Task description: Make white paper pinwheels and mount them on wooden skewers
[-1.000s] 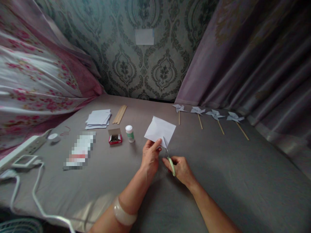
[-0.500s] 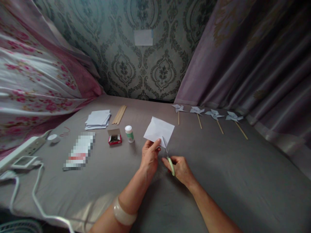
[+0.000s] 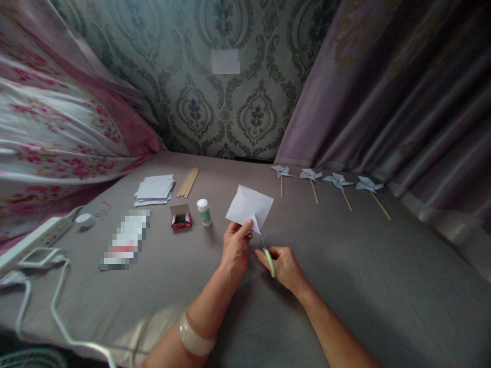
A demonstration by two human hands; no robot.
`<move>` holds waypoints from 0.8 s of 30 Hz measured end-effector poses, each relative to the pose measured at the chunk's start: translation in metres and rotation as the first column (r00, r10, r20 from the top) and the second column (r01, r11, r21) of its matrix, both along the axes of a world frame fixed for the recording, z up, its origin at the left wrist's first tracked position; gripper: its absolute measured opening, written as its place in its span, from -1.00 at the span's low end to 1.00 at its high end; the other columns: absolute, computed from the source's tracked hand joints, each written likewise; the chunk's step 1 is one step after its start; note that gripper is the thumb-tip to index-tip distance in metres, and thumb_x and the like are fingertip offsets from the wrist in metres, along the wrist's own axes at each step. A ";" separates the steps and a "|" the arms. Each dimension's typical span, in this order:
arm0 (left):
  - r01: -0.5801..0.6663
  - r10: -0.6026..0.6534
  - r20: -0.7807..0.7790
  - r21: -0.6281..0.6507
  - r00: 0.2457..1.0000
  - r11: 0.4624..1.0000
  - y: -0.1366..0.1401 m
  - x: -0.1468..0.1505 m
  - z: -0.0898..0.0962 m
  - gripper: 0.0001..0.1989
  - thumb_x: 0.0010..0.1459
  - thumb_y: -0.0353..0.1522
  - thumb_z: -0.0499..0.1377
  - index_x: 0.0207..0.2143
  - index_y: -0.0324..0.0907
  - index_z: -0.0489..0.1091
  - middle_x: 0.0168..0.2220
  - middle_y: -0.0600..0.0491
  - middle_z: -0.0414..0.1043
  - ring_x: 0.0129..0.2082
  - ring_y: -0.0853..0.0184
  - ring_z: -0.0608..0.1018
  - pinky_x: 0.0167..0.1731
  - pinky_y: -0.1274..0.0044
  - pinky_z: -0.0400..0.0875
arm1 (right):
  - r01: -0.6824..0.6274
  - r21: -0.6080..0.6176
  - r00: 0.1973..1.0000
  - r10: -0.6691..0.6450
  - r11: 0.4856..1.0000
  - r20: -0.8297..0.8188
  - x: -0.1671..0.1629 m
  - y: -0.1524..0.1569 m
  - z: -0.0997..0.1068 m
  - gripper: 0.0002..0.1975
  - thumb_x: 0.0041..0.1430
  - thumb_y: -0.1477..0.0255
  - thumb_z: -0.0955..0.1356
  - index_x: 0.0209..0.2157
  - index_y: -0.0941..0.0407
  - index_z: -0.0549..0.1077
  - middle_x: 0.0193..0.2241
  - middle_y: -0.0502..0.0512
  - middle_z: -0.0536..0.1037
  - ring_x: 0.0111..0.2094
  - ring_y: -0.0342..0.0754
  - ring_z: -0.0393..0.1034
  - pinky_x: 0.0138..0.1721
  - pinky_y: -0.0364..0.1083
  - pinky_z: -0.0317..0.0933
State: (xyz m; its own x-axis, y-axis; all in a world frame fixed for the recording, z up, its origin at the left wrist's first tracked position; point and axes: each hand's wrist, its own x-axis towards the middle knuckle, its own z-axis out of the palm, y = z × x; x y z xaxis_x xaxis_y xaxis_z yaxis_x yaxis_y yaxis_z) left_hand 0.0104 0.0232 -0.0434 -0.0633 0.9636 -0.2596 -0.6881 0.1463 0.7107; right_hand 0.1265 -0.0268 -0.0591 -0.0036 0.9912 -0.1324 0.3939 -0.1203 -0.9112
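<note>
A square of white paper (image 3: pixel 249 204) is pinched at its lower edge by my left hand (image 3: pixel 237 243), thumb on top and fingers beneath. My right hand (image 3: pixel 283 266) grips a pair of scissors (image 3: pixel 269 261) with pale green handles. Their blades reach into the near corner of the paper, where a slit shows. Part of the blades and the fingers inside the handles are hidden. Beyond my left hand stand a small white bottle (image 3: pixel 204 212) with a green label and an open red box (image 3: pixel 181 219) of small dark pieces.
Paper sheets (image 3: pixel 154 190) are stacked at the back left beside several wooden sticks (image 3: pixel 188 182). Several paper pinwheels (image 3: pixel 337 181) on sticks lie at the back right. A power strip (image 3: pixel 46 237) with white cables (image 3: pixel 57 306) occupies the left edge, near a blurred packet (image 3: pixel 128 237).
Both hands keep almost the same place and hold. The paper appears shifted very slightly left, and the scissors stay at its near corner.
</note>
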 end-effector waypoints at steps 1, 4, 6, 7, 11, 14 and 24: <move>-0.003 0.003 0.004 0.001 1.000 1.000 0.000 0.000 0.000 -0.67 -0.29 -0.36 0.42 -0.40 -0.17 0.45 -0.41 0.13 0.47 -0.51 0.52 0.39 -0.50 0.64 0.17 | -0.005 -0.011 1.000 0.005 1.000 0.006 0.000 0.000 0.000 -0.51 -0.04 0.08 0.39 -0.73 0.12 0.19 -0.74 -0.11 0.13 -0.63 -0.23 -0.02 -0.61 -0.16 -0.13; -0.010 0.009 0.014 0.013 1.000 1.000 0.002 -0.002 0.002 -0.66 -0.29 -0.36 0.42 -0.38 -0.17 0.46 -0.38 0.13 0.49 -0.49 0.52 0.41 -0.49 0.63 0.18 | -0.052 -0.039 0.998 0.054 0.998 0.031 0.001 -0.001 0.003 -0.55 -0.02 0.11 0.38 -0.71 0.13 0.22 -0.72 -0.09 0.17 -0.63 -0.22 0.02 -0.60 -0.17 -0.10; -0.017 0.016 0.015 0.020 1.000 1.000 0.003 -0.005 0.004 -0.67 -0.29 -0.37 0.42 -0.39 -0.17 0.45 -0.36 0.13 0.50 -0.48 0.51 0.43 -0.48 0.63 0.19 | -0.100 -0.047 0.993 0.103 0.994 0.059 0.003 -0.002 0.005 -0.58 -0.01 0.14 0.38 -0.69 0.13 0.23 -0.70 -0.09 0.19 -0.61 -0.22 0.03 -0.59 -0.17 -0.09; -0.025 0.024 0.016 0.021 1.000 0.999 0.004 -0.006 0.005 -0.68 -0.30 -0.37 0.42 -0.41 -0.17 0.44 -0.35 0.13 0.50 -0.47 0.51 0.43 -0.47 0.63 0.19 | -0.130 -0.046 0.989 0.133 0.990 0.070 0.004 -0.003 0.007 -0.59 -0.01 0.15 0.38 -0.68 0.13 0.24 -0.70 -0.10 0.19 -0.60 -0.22 0.03 -0.59 -0.18 -0.09; -0.069 0.070 0.034 -0.005 0.997 0.998 0.007 -0.011 0.007 -0.73 -0.31 -0.41 0.39 -0.49 -0.18 0.39 -0.39 0.14 0.49 -0.47 0.50 0.44 -0.46 0.63 0.21 | -0.232 -0.032 0.972 0.233 0.972 0.020 0.012 -0.005 0.016 -0.60 0.00 0.17 0.37 -0.68 0.11 0.20 -0.70 -0.12 0.15 -0.61 -0.23 -0.01 -0.61 -0.19 -0.10; -0.053 0.053 0.062 0.003 0.997 0.999 0.008 -0.012 0.008 -0.77 -0.28 -0.43 0.35 -0.47 -0.16 0.41 -0.39 0.13 0.51 -0.41 0.44 0.49 -0.38 0.61 0.29 | -0.087 0.056 0.992 0.092 0.995 -0.091 0.017 -0.003 0.022 -0.61 -0.01 0.14 0.36 -0.67 0.12 0.25 -0.70 -0.10 0.18 -0.62 -0.23 0.01 -0.60 -0.18 -0.05; 0.225 -0.230 -0.065 -0.069 0.971 0.972 -0.003 -0.006 0.010 -0.78 -0.25 -0.38 0.32 -0.43 -0.19 0.48 -0.42 0.01 0.54 -0.44 0.29 0.52 -0.41 0.53 0.34 | 0.446 0.160 0.863 -0.375 0.881 -0.338 0.034 0.016 0.012 -0.63 -0.14 0.11 0.45 -0.55 0.15 0.41 -0.68 -0.11 0.25 -0.60 -0.20 0.08 -0.57 -0.17 0.01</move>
State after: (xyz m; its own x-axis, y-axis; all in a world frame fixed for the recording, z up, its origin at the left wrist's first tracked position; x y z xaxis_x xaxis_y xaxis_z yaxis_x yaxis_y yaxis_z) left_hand 0.0047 0.0198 -0.0338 0.1353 0.9374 -0.3208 -0.5791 0.3375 0.7421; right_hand 0.1601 -0.0108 -0.0476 0.4072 0.9126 0.0369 0.0698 0.0092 -0.9975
